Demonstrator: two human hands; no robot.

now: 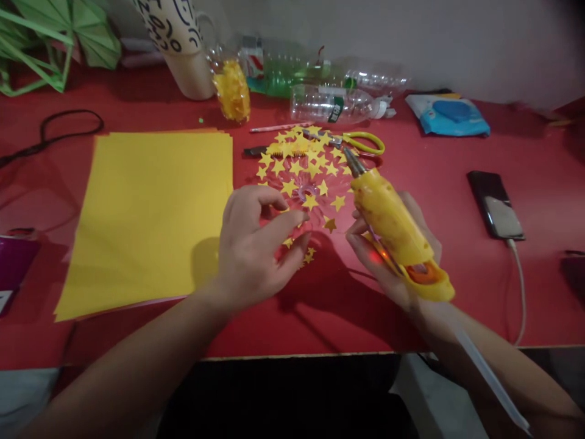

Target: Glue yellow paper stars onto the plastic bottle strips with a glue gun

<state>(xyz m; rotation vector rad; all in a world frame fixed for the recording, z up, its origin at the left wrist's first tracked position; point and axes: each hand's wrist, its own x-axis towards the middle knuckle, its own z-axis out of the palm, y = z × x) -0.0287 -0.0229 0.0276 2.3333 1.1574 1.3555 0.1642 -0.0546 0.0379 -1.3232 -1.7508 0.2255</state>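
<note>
My right hand is wrapped round a yellow hot glue gun, its metal nozzle pointing up and left. A small red-orange light glows at its side, and a long translucent glue stick trails from the back. My left hand hovers with curled fingers apart over small yellow paper stars; I see nothing held in it. Many stars lie on and around a clear plastic piece between my hands. Part of that piece is hidden by my left hand.
Yellow paper sheets are stacked at left. Yellow-handled scissors, a black cutter and a pencil lie behind the stars. Plastic bottles, a cup and a wipes pack line the back. A phone charges at right.
</note>
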